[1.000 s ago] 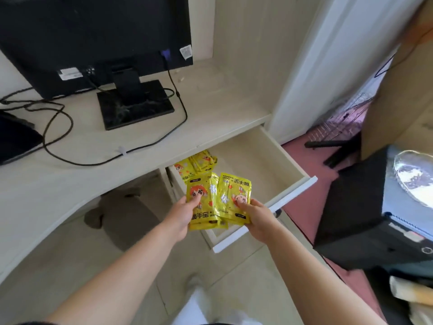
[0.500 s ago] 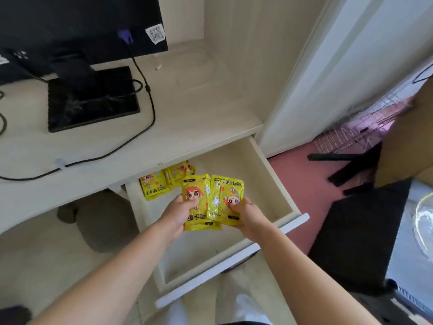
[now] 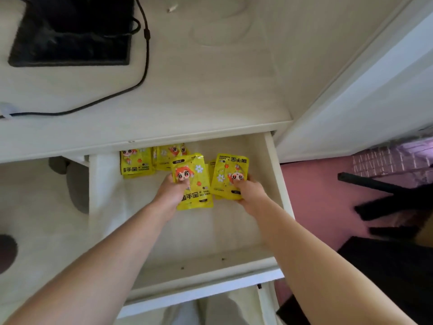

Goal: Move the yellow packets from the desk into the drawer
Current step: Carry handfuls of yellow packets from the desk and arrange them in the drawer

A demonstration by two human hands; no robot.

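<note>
I am viewing a stand [image 3: 70,31] and cable [image 3: 145,57] lying on the desk [image 3: 210,90] behind the drawer [image 3: 278,184]. The left hand [image 3: 172,191] and right hand [image 3: 249,192] are each gripping yellow packets [image 3: 195,184], now reaching deeper, with the packets spreading apart.

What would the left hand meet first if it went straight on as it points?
Likely the loose packets at the back of the drawer, ahead of the left hand; depth unclear.
</note>
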